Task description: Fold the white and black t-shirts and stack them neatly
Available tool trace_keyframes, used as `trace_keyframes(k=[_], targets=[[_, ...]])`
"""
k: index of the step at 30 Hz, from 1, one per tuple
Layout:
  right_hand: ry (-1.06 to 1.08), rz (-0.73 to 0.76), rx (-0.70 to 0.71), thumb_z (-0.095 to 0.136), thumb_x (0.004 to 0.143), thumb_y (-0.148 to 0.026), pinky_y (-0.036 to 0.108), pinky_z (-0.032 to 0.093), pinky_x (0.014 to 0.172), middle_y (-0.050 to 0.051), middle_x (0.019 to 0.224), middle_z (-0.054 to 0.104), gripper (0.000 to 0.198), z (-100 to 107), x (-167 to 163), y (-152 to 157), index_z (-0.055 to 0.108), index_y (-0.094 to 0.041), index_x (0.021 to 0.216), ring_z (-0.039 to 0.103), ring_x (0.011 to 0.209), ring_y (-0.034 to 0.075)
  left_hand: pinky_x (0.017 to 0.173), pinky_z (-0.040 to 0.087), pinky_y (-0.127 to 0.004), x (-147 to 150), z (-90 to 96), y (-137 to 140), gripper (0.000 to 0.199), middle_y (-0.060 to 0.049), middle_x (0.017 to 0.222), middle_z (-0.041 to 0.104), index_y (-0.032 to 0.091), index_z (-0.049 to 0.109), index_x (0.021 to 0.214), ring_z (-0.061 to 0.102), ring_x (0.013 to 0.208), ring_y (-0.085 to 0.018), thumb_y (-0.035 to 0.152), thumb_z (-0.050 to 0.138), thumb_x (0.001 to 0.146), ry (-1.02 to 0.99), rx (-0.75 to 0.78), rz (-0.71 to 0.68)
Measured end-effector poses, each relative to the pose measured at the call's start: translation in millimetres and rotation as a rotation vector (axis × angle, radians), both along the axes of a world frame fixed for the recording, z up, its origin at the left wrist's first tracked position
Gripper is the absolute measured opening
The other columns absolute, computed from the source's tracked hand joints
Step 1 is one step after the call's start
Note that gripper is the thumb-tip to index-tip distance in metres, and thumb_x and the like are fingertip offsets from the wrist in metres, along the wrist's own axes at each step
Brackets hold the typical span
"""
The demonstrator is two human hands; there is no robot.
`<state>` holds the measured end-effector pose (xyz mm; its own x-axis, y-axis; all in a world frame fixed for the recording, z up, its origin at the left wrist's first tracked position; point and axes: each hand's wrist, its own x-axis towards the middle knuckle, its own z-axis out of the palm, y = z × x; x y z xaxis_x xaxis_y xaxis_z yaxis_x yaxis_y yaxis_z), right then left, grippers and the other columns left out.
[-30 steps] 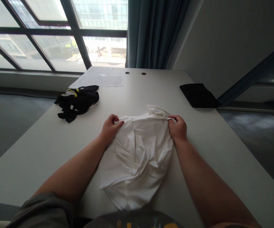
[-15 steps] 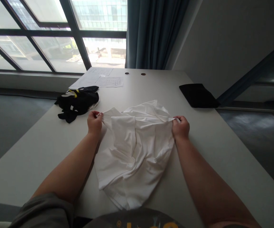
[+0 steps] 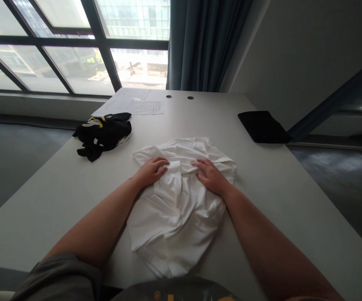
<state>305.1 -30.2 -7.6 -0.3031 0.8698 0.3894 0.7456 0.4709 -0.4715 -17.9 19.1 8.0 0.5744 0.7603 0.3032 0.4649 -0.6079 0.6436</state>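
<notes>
A wrinkled white garment (image 3: pixel 181 225) lies spread on the white table, its near end close to my body. It looks like a shirt, though the folds hide its exact cut. My left hand (image 3: pixel 152 171) rests palm down on its upper left part, fingers stretched inward. On the upper right part lies my right hand (image 3: pixel 210 175), its fingers spread on the cloth. Neither hand grips the fabric. The far edge of the garment reaches past both hands, with loose corners to the left and right.
A crumpled black garment with yellow and white patches (image 3: pixel 104 136) lies at the table's left edge. A folded black cloth (image 3: pixel 262 126) is at the right edge. Papers (image 3: pixel 145 107) lie at the back left, near two cable holes in the white table (image 3: pixel 294 209).
Both hands have let go of the garment's upper side corners and moved inward onto the cloth. The garment's upper part now lies flatter on the table.
</notes>
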Motion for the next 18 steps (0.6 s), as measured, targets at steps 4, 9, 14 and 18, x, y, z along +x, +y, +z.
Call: trace_keyframes(k=[4, 9, 14, 18], targets=[[-0.048, 0.059, -0.125, 0.061, 0.089, -0.025, 0.063, 0.028, 0.125, 0.011, 0.147, 0.059, 0.042, -11, 2, 4, 0.07, -0.027, 0.13, 0.053, 0.138, 0.032, 0.117, 0.044, -0.044, 1, 0.8, 2, 0.031, -0.009, 0.129, 0.071, 0.027, 0.075, 0.12, 0.064, 0.123, -0.026, 0.037, 0.061, 0.095, 0.032, -0.041, 0.026], [-0.003, 0.04, -0.12, 0.064, 0.086, -0.023, 0.061, 0.029, 0.124, 0.012, 0.144, 0.062, 0.03, -9, 3, 5, 0.072, -0.023, 0.115, 0.055, 0.136, 0.032, 0.116, 0.043, -0.045, 1, 4.5, 0, 0.032, -0.009, 0.126, 0.072, 0.026, 0.075, 0.12, 0.064, 0.123, -0.028, 0.038, 0.062, 0.093, 0.026, -0.057, 0.049], [0.18, 0.045, -0.1, 0.061, 0.087, -0.027, 0.045, 0.05, 0.105, 0.009, 0.116, 0.074, 0.014, 7, 0, -2, 0.071, -0.022, 0.095, 0.068, 0.112, 0.027, 0.087, 0.054, -0.036, -1, 3.9, -3, 0.036, -0.005, 0.099, 0.076, 0.024, 0.076, 0.116, 0.068, 0.089, -0.022, 0.045, 0.067, 0.089, -0.15, -0.184, 0.166], [0.269, -0.036, -0.089, 0.06, 0.088, -0.033, 0.035, 0.054, 0.086, 0.005, 0.096, 0.076, 0.018, 16, -2, -8, 0.072, -0.022, 0.097, 0.069, 0.091, 0.024, 0.061, 0.049, -0.028, -4, 2.1, 0, 0.051, -0.006, 0.084, 0.073, 0.018, 0.074, 0.11, 0.062, 0.066, -0.016, 0.063, 0.061, 0.089, -0.613, -0.488, 0.274]])
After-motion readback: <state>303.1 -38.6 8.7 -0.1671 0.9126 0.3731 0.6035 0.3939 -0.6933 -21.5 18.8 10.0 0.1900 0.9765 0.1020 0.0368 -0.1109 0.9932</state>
